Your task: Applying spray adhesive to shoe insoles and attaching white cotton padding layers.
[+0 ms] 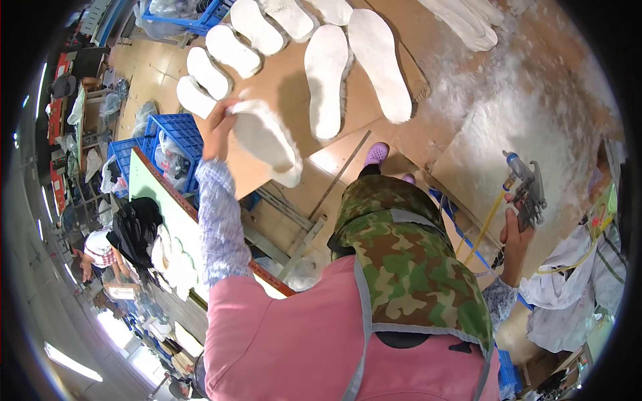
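Note:
My left hand (217, 130) is closed on the edge of a white fleecy insole (264, 137), held tilted above the board's left side with its flat grey-white face showing. Away to the right, my right hand (516, 234) grips a spray gun (528, 190) with a blue-tipped nozzle and a yellow hose (487, 224) hanging from it. Between the hands, a pair of long white insoles (326, 80) lies flat on the brown board (374, 130). Several shorter white insoles (232, 50) line the board's far left edge, close to my left hand.
White fluff (515, 134) coats the board and floor at right. More insoles (461, 23) lie at the far right. Blue crates (177, 137) with plastic bags stand at left beside a pale green tabletop (160, 200). White cloth (562, 287) hangs at lower right. Another person (100, 250) is at far left.

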The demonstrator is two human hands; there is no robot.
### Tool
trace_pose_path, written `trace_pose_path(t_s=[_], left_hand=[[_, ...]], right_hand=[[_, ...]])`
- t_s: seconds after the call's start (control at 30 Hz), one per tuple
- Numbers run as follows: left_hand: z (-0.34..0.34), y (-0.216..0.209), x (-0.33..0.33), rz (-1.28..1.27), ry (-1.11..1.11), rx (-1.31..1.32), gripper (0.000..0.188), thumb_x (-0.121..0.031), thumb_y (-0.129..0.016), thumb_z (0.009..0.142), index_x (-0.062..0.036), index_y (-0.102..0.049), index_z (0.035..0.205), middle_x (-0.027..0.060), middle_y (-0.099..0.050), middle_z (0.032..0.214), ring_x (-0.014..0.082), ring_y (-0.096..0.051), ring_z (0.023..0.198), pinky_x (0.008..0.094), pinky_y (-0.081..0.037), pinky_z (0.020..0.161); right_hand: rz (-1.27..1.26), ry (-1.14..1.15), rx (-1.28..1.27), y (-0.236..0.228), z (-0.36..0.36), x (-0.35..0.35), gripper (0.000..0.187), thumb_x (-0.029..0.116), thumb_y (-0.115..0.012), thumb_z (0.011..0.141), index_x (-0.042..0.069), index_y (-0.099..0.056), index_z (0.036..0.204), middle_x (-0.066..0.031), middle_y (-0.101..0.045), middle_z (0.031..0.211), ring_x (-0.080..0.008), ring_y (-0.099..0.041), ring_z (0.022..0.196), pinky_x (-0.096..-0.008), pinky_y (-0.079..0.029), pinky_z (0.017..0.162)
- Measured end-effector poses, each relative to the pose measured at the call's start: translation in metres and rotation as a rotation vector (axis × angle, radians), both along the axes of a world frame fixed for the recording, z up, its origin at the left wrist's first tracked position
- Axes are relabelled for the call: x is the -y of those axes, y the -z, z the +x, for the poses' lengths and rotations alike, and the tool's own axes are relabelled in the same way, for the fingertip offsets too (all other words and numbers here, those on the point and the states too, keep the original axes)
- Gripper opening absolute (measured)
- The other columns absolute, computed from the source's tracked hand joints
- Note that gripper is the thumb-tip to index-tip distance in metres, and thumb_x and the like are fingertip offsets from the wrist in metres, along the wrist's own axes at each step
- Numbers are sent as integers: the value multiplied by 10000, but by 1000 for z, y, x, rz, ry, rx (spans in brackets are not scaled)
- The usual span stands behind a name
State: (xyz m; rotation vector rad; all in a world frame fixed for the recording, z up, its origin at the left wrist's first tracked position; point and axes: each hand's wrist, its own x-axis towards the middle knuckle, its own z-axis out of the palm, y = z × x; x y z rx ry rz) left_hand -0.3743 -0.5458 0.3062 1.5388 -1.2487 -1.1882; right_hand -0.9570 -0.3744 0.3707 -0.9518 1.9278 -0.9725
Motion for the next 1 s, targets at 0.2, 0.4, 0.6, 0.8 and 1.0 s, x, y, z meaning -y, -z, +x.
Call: trace_pose_path(t_s=[0.2,0.4,0.6,0.8,1.0], left_hand=[[10,92,98,28,8,65,335,49,-542,844,-61,-642,1145,-13,-591,943,70,-513,803,194,-397,700],[6,107,129,77,-72,74,348,19,-546,863,-82,-632,1185,21,-594,990,96,-561,867,211,-454,750],[-23,81,101,-391,-20,669,328,-33,-529,878,-73,-627,1188,163,-562,1151,280,-567,1027,378,-454,926],[-38,58,5,-145,247,692,279,-33,-516,848,-99,-666,1073,97,-640,1027,330,-549,1025,447,-399,907],[-63,44,-27,-298,389,941,342,-42,-542,803,-125,-637,1121,64,-638,996,284,-548,1028,450,-367,916]], right_hand=[[60,4,-80,-9,16,2,354,86,-568,941,-58,-529,1262,-27,-683,1074,-18,-359,471,-202,-286,423],[7,139,-69,-5,33,-6,340,89,-568,942,-31,-544,1259,-48,-678,1110,-15,-359,485,-198,-288,424],[23,135,-60,-3,43,-5,348,96,-573,948,-28,-535,1271,-41,-672,1104,-13,-354,496,-194,-291,428],[6,88,-47,-2,49,-3,337,96,-566,956,-31,-540,1267,-20,-669,1042,-12,-348,498,-197,-287,428],[4,38,-42,-1,47,0,319,103,-563,961,-23,-554,1254,-23,-677,1053,-10,-344,497,-194,-286,440]])
